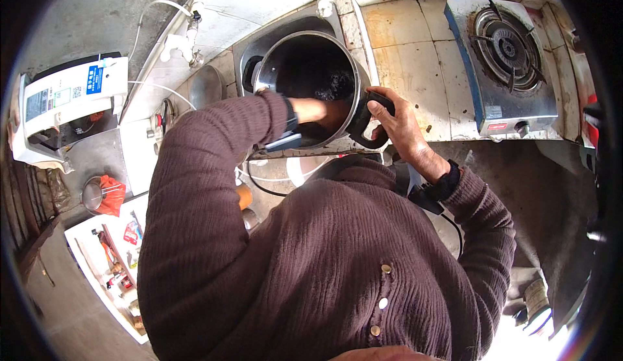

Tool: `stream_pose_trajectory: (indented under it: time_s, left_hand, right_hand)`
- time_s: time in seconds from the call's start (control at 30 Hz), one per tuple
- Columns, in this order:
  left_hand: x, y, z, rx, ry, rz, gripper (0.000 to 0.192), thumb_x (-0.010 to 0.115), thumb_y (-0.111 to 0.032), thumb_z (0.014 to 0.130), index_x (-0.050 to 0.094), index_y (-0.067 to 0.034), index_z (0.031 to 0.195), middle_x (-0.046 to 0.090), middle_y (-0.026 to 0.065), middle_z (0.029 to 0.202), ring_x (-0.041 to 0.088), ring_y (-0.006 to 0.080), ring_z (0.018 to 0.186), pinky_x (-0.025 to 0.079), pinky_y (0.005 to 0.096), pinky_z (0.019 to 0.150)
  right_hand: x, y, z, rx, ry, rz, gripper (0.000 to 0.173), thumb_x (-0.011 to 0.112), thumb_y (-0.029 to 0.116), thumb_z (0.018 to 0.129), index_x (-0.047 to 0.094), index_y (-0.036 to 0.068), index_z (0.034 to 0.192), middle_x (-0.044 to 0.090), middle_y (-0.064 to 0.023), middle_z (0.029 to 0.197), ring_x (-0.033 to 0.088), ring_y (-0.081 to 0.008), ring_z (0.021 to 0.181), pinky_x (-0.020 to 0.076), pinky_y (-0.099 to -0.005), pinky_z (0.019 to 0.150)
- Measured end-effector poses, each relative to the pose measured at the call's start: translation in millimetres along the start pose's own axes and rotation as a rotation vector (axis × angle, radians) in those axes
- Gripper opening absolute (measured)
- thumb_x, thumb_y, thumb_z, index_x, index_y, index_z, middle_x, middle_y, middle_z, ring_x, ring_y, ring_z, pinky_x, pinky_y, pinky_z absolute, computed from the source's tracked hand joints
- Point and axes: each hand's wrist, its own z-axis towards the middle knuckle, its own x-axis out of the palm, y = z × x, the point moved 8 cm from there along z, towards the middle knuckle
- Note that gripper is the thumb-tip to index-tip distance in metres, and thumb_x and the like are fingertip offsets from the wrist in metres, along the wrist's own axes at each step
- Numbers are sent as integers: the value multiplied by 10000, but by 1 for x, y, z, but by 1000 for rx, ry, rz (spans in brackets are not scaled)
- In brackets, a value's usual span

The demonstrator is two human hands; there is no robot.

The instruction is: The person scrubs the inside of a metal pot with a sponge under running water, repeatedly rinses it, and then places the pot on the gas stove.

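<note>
A deep metal pot with a dark interior and two black side handles stands tilted over the sink. Its far-left handle shows beside the rim. My left hand reaches down inside the pot, blurred, and its fingers cannot be made out. Bright reflections show near the pot's bottom, perhaps from liquid. My right hand grips the pot's right black handle, thumb on the near side of it. Both wrists carry black bands with small devices attached.
Right of the sink runs a stained tiled counter with a gas stove. A wall tap and a metal bowl are at the left. Farther left are a white appliance, a strainer and a red plastic bag.
</note>
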Motion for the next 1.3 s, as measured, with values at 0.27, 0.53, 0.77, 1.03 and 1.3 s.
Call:
stream_pose_trajectory:
  time_s: [0.27,0.53,0.77,1.03,1.3]
  left_hand:
    - [-39,38,-12,87,-190,265,287,593,-182,888,709,-60,1120,719,152,1112,680,305,1002,537,402,885]
    - [3,53,3,-140,19,137,360,533,-193,957,653,-79,1277,679,178,1212,660,303,1077,512,410,971]
    - [-28,40,-12,-130,-108,-30,347,543,-202,953,665,-77,1252,681,167,1211,653,308,1068,506,415,966]
    - [-24,22,-10,-157,-134,-166,333,554,-213,948,679,-74,1224,683,154,1210,646,314,1058,498,421,960]
    - [-14,44,-32,-313,-118,-178,302,584,-205,913,704,-76,1158,694,152,1157,654,324,1017,509,427,920]
  right_hand:
    - [2,5,2,-19,26,0,373,601,171,998,517,-38,1295,614,-86,845,614,-135,559,524,-268,524]
    - [0,-1,7,-4,-3,33,381,610,188,996,523,-36,1292,609,-85,871,603,-131,613,534,-268,528]
    - [0,-5,13,24,10,30,392,603,224,1006,538,-21,1305,598,-59,935,554,-108,807,534,-248,548]
    - [2,-7,16,13,42,72,407,615,250,1001,537,11,1321,613,-53,999,579,-111,841,522,-244,563]
    - [4,-20,15,174,65,353,332,646,192,970,577,-4,1229,603,-26,979,573,-106,812,488,-259,644]
